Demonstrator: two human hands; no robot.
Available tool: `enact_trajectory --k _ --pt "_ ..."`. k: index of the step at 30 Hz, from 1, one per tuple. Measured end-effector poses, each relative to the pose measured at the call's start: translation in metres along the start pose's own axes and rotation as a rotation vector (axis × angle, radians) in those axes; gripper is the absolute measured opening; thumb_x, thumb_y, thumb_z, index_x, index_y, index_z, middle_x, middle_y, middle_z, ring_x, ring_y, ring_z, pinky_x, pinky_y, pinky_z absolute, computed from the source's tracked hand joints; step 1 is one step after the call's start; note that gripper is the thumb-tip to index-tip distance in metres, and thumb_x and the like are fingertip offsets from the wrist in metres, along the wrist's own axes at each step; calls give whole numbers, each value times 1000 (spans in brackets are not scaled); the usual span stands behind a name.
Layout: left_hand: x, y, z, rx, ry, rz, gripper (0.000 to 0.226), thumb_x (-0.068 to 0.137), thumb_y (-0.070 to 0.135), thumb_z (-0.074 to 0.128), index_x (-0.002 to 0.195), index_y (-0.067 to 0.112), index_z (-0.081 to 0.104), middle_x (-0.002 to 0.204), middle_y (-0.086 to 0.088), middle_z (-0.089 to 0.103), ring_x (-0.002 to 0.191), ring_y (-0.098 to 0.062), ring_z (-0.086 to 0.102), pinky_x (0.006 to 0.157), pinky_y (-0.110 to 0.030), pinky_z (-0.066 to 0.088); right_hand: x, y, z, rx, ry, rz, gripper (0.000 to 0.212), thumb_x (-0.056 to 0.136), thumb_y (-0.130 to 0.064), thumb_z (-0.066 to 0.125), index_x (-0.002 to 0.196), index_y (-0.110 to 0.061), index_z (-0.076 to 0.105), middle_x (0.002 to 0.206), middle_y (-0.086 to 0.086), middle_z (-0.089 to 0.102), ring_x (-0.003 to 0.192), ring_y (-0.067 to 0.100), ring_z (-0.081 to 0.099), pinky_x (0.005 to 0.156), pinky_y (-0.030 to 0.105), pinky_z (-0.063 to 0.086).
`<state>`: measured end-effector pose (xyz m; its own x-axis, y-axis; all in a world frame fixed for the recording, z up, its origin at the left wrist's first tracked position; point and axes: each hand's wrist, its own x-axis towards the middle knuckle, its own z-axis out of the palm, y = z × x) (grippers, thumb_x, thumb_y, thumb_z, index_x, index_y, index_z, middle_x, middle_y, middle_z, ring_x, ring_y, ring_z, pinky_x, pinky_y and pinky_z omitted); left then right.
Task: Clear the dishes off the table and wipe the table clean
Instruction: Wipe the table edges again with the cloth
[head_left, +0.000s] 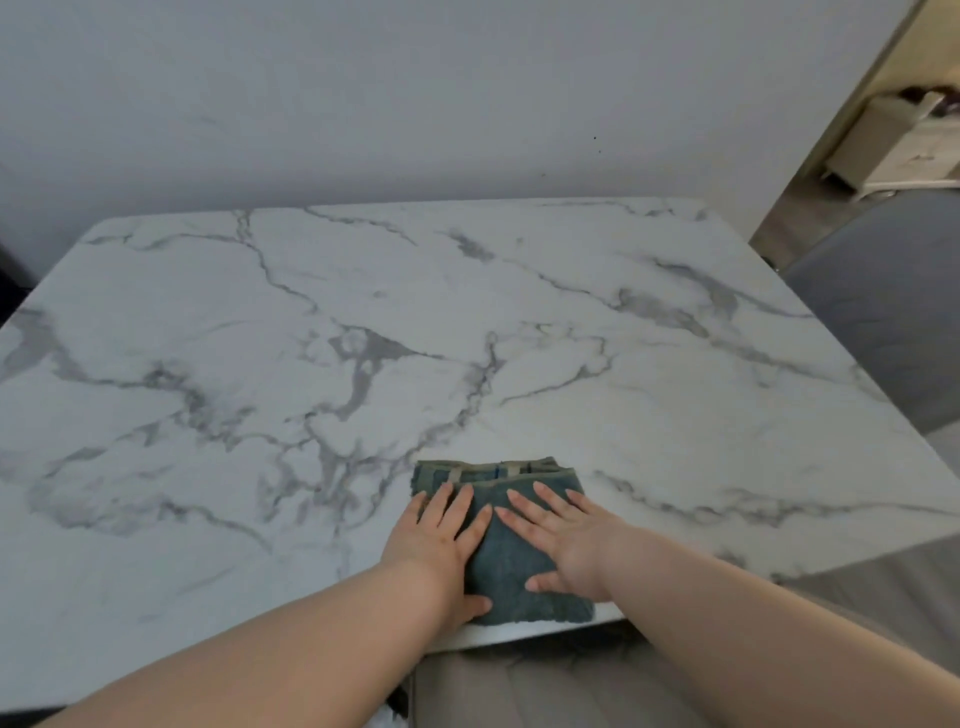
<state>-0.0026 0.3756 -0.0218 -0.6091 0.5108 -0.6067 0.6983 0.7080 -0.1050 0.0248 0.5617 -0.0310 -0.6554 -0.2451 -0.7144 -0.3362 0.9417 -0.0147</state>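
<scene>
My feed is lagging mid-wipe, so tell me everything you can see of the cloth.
The cloth is a dark blue-grey terry towel, folded into a thick rectangle with layered edges and pale stripes showing at its far end. It lies flat on the marble table, at the near edge. The left hand and right hand press on it, palms down, fingers spread.

Cloth (511, 551) partly covered by both hands, table (363, 322) cut off left, doorway clutter blurred

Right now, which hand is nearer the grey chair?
Right. The right hand lies flat on the blue towel, on the side toward the grey chair; the left hand lies beside it, farther away.
</scene>
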Motion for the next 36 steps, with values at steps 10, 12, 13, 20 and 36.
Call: enact_trajectory --k 10,12,13,20,36 --pt "24 56 -23 12 -10 101 94 86 72 37 149 33 -21 158 0 -25 148 -22 -12 118 -49 -7 -47 55 24 -36 -107 129 83 94 -60 38 145 -42 -25 155 -12 -30 146 23 -21 118 49 -7" --pt "33 68 -33 10 -9 91 95 85 72 38 149 33 -21 158 0 -26 148 -22 -12 118 -49 -8 -50 74 27 -37 -114 133 83 93 -62 37 144 -42 -25 154 -13 -31 145 23 -22 117 50 -8" --pt "39 75 -38 14 -9 86 95 85 72 38 149 33 -22 158 0 -26 148 -22 -12 118 -49 -8 -51 84 29 -33 -116 135 82 93 -62 36 144 -43 -26 154 -13 -31 145 23 -22 116 50 -8" --pt "97 125 -89 2 -20 38 94 85 75 36 146 37 -24 157 3 -28 148 -20 -13 118 -51 -8 -58 181 38 -36 -111 108 82 93 -65 34 143 -43 -28 152 -15 -34 144 21 -25 116 54 -8" --pt "170 282 -157 -51 35 61 94 84 75 35 148 36 -23 157 0 -27 148 -24 -13 116 -50 -9 -131 344 108 -1 -122 106 83 93 -64 33 141 -43 -30 151 -15 -36 144 19 -26 116 57 -7"
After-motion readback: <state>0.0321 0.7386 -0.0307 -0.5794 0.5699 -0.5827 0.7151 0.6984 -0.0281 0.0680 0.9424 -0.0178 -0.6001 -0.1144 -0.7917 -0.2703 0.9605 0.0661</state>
